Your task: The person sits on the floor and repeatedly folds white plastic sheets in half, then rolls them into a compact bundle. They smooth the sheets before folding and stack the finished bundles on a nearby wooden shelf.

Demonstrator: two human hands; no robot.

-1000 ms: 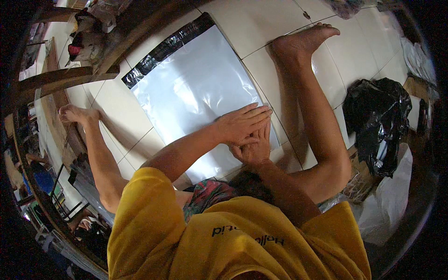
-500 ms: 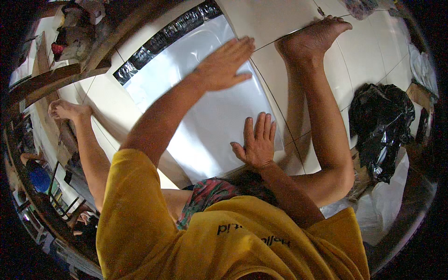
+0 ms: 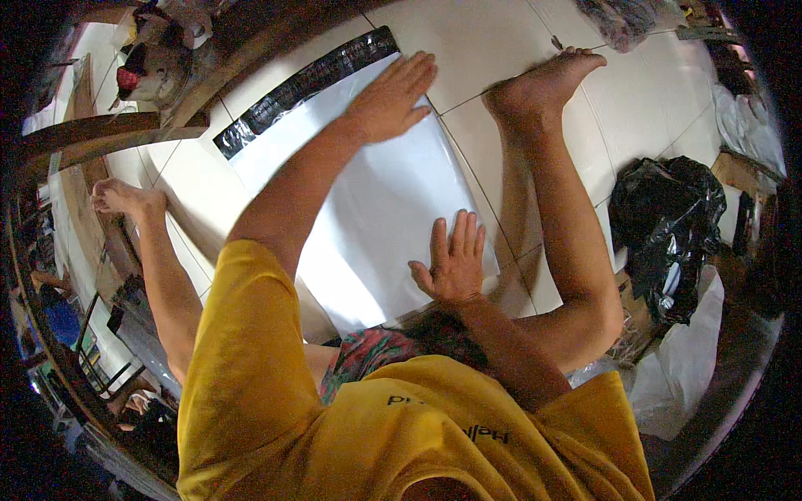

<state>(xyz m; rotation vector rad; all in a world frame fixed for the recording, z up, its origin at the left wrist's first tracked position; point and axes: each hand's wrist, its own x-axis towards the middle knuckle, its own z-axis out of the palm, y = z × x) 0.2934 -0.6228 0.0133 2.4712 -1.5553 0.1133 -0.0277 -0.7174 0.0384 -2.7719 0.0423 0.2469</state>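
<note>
A large, flat white plastic bag or sheet (image 3: 368, 200) lies on the tiled floor between my legs, with a shiny black strip (image 3: 305, 88) along its far edge. My left hand (image 3: 388, 100) reaches across it to the far right side, just below the strip's right end. Its palm faces down, fingers stretched out. Close to the sheet's near right edge, my right hand (image 3: 454, 263) lies flat with fingers apart. Neither hand grips anything. The surface under the palms is hidden.
My bare feet and legs frame the sheet on both sides. Right of my right leg sits a crumpled black plastic bag (image 3: 668, 225), with whitish plastic (image 3: 681, 359) below it. Dark wooden furniture (image 3: 125, 138) stands at the far left. A clear bundle (image 3: 618, 21) rests at the back right.
My left hand has slid farther away along the sheet, toward the black strip's right end. The right hand stays in about the same place. The whole view has shifted slightly.
</note>
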